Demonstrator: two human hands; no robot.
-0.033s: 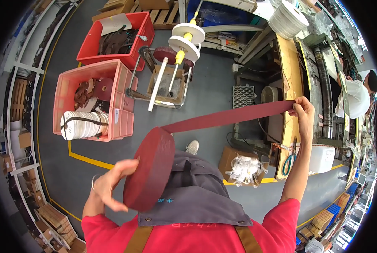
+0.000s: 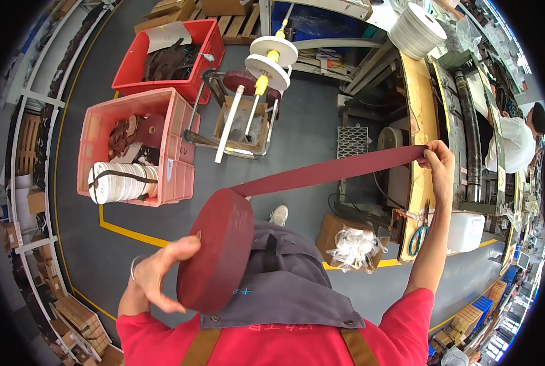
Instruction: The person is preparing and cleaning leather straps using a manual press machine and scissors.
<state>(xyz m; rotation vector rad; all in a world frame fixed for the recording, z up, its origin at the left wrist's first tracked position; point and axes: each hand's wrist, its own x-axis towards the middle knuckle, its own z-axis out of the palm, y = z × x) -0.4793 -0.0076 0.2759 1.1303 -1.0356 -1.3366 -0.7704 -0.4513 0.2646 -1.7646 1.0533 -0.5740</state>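
The person's left hand (image 2: 157, 268), spread wide, touches the flat side of a big maroon roll (image 2: 214, 253) tilted before a grey apron (image 2: 297, 290). The right hand (image 2: 439, 165) pinches the end of its unwound strip (image 2: 327, 174). Two reddish crates (image 2: 178, 143) stand on the floor (image 2: 312, 119).

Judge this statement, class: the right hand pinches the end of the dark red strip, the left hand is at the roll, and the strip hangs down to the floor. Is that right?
The strip does not hang down: the head view shows it stretched nearly straight from the roll to the right hand. The rest stands.
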